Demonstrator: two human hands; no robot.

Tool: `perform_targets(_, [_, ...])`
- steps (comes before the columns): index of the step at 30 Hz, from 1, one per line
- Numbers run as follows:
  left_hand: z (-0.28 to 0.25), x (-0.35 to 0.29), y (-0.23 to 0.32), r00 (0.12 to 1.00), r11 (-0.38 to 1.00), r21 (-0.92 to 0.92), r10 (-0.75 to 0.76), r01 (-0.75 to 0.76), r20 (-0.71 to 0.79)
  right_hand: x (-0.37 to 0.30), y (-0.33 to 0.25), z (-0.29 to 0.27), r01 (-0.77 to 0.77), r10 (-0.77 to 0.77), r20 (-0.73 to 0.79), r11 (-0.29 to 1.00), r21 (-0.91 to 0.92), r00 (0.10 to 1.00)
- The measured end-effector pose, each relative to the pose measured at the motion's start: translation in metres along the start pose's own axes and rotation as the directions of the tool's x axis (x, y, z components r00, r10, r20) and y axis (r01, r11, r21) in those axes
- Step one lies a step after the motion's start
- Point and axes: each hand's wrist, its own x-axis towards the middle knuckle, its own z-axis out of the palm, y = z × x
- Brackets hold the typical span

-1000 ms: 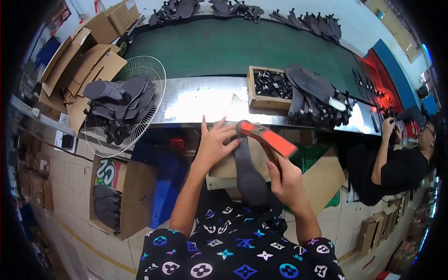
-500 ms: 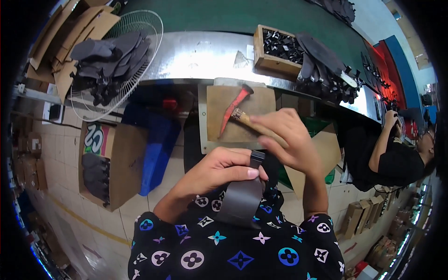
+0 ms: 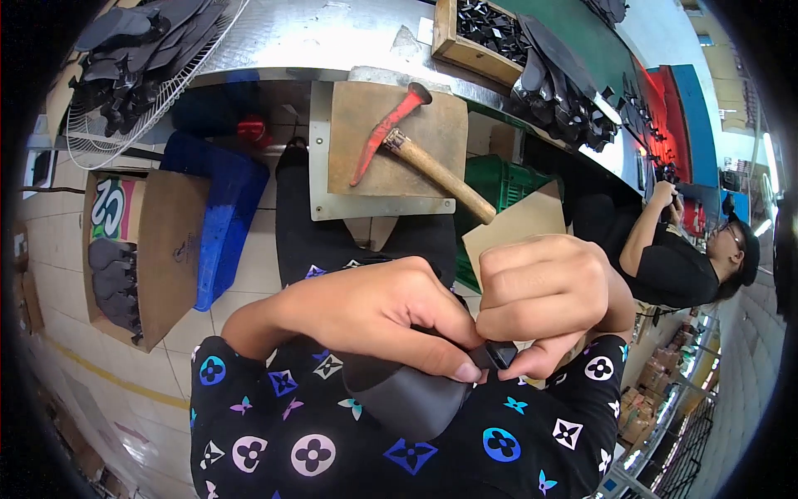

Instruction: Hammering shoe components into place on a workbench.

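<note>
The governing relation is the line from the sole (image 3: pixel 407 399) to the clip (image 3: pixel 500 355). The sole is in front of the person's torso, on the near side of the table (image 3: pixel 316 41), clear of the board (image 3: pixel 445 125). Its visible long axis runs roughly left to right. The broad, curved portion is at the left and lower; the narrow end points right and slightly away from the body, toward the clip.

Left hand (image 3: pixel 391 312): grip closed on the sole near its narrow end, thumb on top. The broad portion extends left and below this grip, toward the shirt. The fingers beneath are hidden.

Right hand (image 3: pixel 544 291): grip closed to a narrow pinch, thumb and curled index finger at the clip. From this grip, the sole lies to the left. The right hand is the nearer to the clip's outer side; the left thumb tip is just beside its inner side. Whether the clip is fully seated on the sole cannot be told.

Hammer (image 3: pixel 440 177): at rest on the board, beyond both hands and touching neither. Its handle slants toward the right hand, the nearer of the two to the handle end.
</note>
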Motion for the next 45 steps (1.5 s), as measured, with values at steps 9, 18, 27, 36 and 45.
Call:
perform_targets(9, [0.003,-0.013,0.02,0.997,0.992,0.091,-0.082,0.081,0.002,0.004,-0.002,0.01,-0.002,-0.002,-0.103,0.999,-0.043,0.995])
perform_targets(18, [0.02,-0.019,0.019,0.939,0.946,0.291,-0.033,0.14,-0.343,-0.012,0.015,0.004,-0.15,0.123,-0.267,0.985,-0.085,0.956])
perform_targets(27, [0.019,-0.013,0.015,0.89,0.924,0.363,0.063,0.119,-0.452,-0.023,0.012,0.041,-0.136,0.179,-0.499,0.983,0.121,0.848])
perform_targets(36, [0.024,-0.002,0.003,0.865,0.725,0.676,0.248,0.133,-0.436,-0.024,0.002,0.07,-0.256,0.217,-0.71,0.965,0.054,0.67])
perform_targets(45, [0.007,0.011,-0.016,0.73,0.794,0.305,-0.237,0.526,-0.641,-0.057,0.026,0.085,-0.356,0.524,-0.719,0.848,0.392,0.456])
